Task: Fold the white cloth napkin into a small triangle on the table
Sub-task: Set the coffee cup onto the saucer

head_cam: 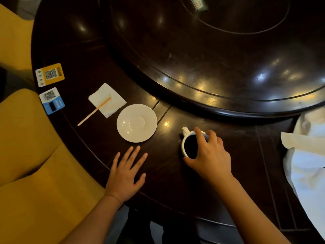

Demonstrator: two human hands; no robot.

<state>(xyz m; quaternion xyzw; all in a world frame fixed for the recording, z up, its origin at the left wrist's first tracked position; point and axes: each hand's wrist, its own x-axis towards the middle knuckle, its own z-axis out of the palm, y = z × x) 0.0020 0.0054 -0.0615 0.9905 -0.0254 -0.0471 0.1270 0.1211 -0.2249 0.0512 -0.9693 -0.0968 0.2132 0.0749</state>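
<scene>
A white cloth napkin (306, 166) lies crumpled at the table's right edge, partly cut off by the frame. My right hand (210, 156) grips the rim of a white cup (186, 143) of dark coffee standing on the dark table (193, 182). My left hand (125, 175) rests flat on the table near the front edge, fingers spread, holding nothing. Both hands are well left of the cloth napkin.
An empty white saucer (136, 123) sits just beyond my left hand. A small paper napkin (107, 100) with a wooden stir stick (94, 111) lies further left. Two QR code cards (50, 74) (52, 100) sit at the left edge. A raised turntable (211, 50) fills the middle. Yellow chairs (26, 155) stand left.
</scene>
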